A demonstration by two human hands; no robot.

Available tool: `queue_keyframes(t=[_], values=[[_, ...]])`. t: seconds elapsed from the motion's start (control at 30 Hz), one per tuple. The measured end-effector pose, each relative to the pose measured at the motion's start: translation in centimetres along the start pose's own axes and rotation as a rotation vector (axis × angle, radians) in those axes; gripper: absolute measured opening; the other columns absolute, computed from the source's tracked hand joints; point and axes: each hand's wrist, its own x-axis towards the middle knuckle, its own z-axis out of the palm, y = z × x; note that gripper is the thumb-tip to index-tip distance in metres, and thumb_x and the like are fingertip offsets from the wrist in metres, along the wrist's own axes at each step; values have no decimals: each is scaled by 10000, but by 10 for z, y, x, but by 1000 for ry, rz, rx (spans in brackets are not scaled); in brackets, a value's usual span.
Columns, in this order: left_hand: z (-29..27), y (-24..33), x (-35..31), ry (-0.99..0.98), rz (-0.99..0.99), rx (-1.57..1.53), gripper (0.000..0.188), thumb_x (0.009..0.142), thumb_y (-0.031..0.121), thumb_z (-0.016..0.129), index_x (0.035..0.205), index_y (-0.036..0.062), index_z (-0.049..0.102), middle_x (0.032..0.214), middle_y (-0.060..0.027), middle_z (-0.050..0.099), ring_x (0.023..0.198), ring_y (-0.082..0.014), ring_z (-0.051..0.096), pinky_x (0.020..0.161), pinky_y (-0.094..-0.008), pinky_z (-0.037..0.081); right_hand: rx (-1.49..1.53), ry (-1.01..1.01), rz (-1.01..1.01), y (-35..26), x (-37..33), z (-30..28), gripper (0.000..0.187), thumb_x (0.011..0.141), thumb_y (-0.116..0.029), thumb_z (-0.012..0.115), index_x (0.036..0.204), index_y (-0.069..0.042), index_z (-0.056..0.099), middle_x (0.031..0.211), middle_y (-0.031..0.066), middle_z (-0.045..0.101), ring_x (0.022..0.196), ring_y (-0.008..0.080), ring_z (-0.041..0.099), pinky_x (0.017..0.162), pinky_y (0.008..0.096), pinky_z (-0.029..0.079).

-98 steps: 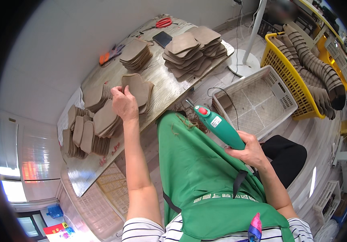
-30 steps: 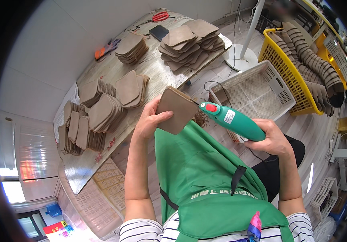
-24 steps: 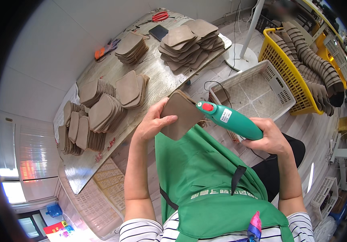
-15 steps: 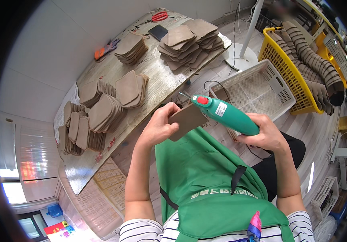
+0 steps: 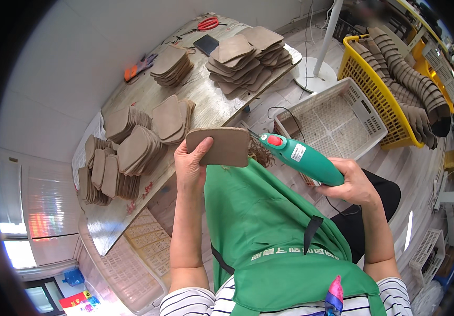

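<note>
My left hand [image 5: 193, 160] grips a flat brown, leather-like piece [image 5: 219, 148] with rounded corners, thumb on its upper face. My right hand [image 5: 352, 181] is wrapped round the rear of a green corded electric hand tool [image 5: 309, 160] with a red button. The tool's thin metal tip points at the piece's right edge; whether they touch I cannot tell. Ahead and to the left, several stacks of similar brown pieces lie on the table [image 5: 211, 113], among them a stack [image 5: 138, 147] near my left hand and a larger pile [image 5: 242, 60] at the far edge.
Red-handled scissors [image 5: 208, 23], a dark phone-like slab [image 5: 206, 45] and an orange-grey glove [image 5: 138, 67] lie on the table. To the right stand a white crate [image 5: 337, 124] and a yellow basket [image 5: 361, 68] full of brown pieces. A black cord [image 5: 290, 111] hangs by the crate.
The brown piece has moved left with my left hand and turned flatter, its broad face now up. The tool has shifted slightly right and down.
</note>
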Motion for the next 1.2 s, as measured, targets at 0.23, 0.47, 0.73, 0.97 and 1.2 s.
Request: queue_keyframes(t=[0.23,0.47,0.73,0.97,1.2], values=[[2,2,2,-64,-5,102,197,836,14,805,1016,-15,732,939,-81,753,810,-136,698,777,-286,572,-15,-46,-20,-2,3,-3,297,705,-146,770,920,23,655,783,106,602,704,213,567,651,338,466],[14,27,5,-211,-86,326,183,805,32,809,964,-18,734,899,-76,748,794,-135,696,756,-279,556,-73,-92,-35,-3,5,-6,279,699,-157,772,876,17,644,739,99,575,684,226,561,639,346,458],[32,30,5,-431,-259,381,133,748,8,826,832,-13,725,861,-25,670,781,-126,638,697,-285,514,-98,-98,-90,-14,16,-2,282,687,-154,773,854,24,631,744,112,568,693,264,568,636,371,450],[40,21,10,-596,-428,498,251,758,79,833,979,0,744,907,-7,720,839,-91,650,789,-250,518,-147,-106,-125,-15,26,-6,288,674,-141,780,846,32,626,744,115,564,695,267,577,631,375,448],[11,14,92,-459,-296,602,414,767,40,794,1158,-36,681,1016,-55,732,910,-126,667,868,-273,522,81,143,200,-12,17,-7,201,736,-108,745,850,21,640,775,46,603,698,120,609,630,304,481]])
